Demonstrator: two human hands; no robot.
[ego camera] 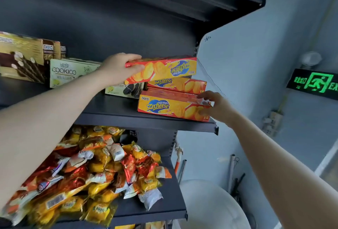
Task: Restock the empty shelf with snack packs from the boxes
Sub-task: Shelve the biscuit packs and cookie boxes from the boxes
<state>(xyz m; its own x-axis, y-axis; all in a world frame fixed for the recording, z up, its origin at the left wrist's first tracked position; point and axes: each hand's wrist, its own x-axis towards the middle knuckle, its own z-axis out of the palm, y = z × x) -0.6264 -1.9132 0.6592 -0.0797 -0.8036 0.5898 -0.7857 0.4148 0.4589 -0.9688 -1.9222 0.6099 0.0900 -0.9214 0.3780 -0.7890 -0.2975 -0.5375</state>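
On the dark middle shelf (113,117) stand red and yellow Zecheese biscuit boxes. My left hand (118,68) grips the left end of one Zecheese box (164,67), held upside down above a second box (179,85) further back. My right hand (217,108) holds the right end of the front Zecheese box (170,108), thumb under and fingers on its top, near the shelf's front right corner.
Left on the same shelf are a COOKICO box (64,72), chocolate wafer-roll boxes (22,58) and a sandwich-cookie box (126,90). The lower shelf (164,205) bears a heap of small wrapped snack packs (95,170). Right of the rack: a wall, a lit exit sign (314,82), a white round thing (206,203).
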